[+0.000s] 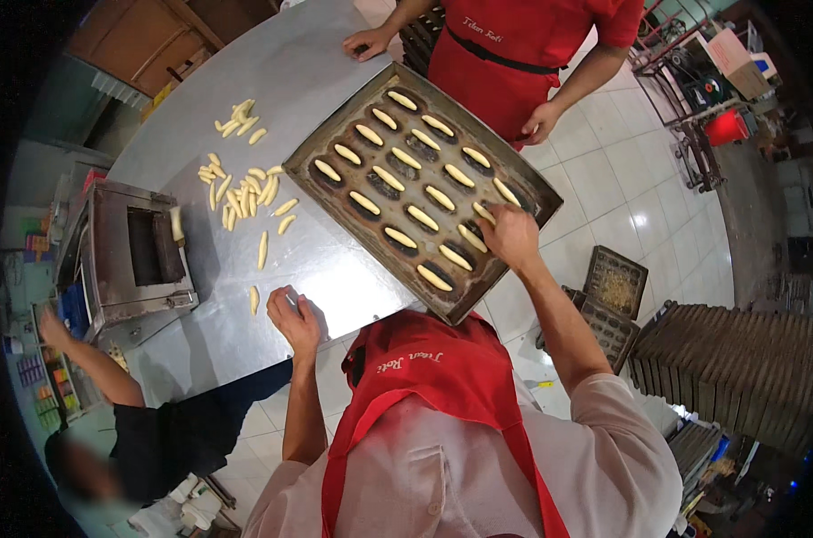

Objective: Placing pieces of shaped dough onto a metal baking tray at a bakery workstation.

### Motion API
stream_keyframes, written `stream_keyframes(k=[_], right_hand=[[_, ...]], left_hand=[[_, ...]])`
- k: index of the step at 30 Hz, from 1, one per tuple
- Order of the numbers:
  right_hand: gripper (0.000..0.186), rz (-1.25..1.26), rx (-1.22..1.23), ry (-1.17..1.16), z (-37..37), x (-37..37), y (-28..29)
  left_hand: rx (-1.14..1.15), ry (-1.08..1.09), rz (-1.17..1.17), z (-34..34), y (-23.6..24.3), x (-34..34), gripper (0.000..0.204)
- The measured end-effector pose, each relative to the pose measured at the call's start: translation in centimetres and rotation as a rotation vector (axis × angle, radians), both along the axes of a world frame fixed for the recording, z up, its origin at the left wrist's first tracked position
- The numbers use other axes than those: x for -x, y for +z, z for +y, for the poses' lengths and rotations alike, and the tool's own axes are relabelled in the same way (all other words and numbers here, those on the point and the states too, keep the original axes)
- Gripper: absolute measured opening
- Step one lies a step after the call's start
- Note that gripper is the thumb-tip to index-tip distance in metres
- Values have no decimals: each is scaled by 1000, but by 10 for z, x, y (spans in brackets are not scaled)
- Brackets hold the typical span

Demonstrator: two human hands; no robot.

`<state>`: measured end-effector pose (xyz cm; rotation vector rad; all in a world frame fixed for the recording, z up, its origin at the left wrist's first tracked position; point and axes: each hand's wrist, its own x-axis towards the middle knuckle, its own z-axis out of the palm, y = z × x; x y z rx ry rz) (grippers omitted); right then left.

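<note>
Presently grasping tapered dough roll (484, 213) in right hand (512, 237), at two o'clock from view's centre, at moulded metal baking tray (539, 195) toward twelve; holding left hand (295, 321) half-curled, seemingly empty, at eight. Best kept lengthwise, centred in oval hollow (417, 144), released without denting. Note scorched, dull tray surface; smooth, pale-yellow loose rolls (243, 199) on sheet-steel tabletop (276, 72) at ten.

A metal table (223, 327) bears dough sticks (263, 250), a tray (534, 182), a boxy machine (138, 303).

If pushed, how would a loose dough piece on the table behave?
The dough piece would probably roll sideways, being slim and rounded. It may bend, since some nearby pieces curve. It's likely light, being smaller than the left hand.
</note>
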<state>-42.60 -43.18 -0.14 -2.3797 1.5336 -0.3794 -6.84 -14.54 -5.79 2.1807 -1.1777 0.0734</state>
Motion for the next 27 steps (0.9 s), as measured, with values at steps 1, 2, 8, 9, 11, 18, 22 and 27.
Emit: stream_keyframes(k=[1, 2, 8, 9, 11, 18, 22, 27], right_hand=[[24, 8, -3, -19, -1, 2, -10], [24, 6, 1, -6, -2, 3, -10], [28, -53, -39, -125, -8, 4, 11], [32, -71, 61, -106, -17, 9, 5], [31, 9, 128, -86, -32, 9, 3], [23, 52, 163, -95, -52, 31, -36], [38, 197, 140, -87, -49, 27, -24], [45, 51, 174, -155, -15, 24, 24]], left_hand=[[11, 2, -41, -1, -2, 1, 34], [15, 15, -43, -1, -2, 2, 34], [-15, 95, -58, -10, 3, 9, 33], [-9, 96, -74, -9, 2, 8, 33], [2, 115, -90, -7, 2, 10, 33], [-28, 159, -28, -16, 14, 16, 29], [-30, 184, -49, -18, 10, 17, 29], [-77, 131, -100, -12, 6, 15, 30]])
